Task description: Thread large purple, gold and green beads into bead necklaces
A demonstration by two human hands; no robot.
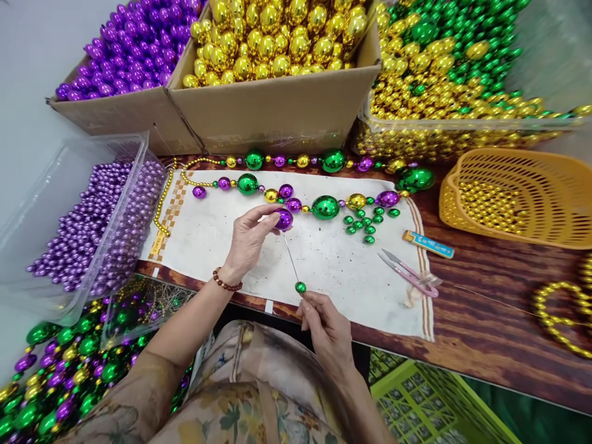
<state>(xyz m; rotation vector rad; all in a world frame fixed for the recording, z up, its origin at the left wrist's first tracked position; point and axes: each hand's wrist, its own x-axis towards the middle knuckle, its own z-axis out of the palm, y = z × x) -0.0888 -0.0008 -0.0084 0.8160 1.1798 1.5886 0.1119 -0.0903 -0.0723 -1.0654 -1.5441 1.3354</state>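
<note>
Pinched between the thumb and fingers of my left hand is a shiny purple bead. Below it, my right hand grips a thin needle near a small green bead. The needle slants up from the green bead toward the purple one; whether its tip is inside cannot be made out. Just beyond my left hand lies a strung bead garland of green, purple and gold. A cluster of loose green beads rests on the white cloth.
Pink-handled scissors and a blue-and-yellow cutter lie to the right. Boxes of purple and gold beads stand behind. A clear tub is at left, an orange basket at right, a green crate below the table.
</note>
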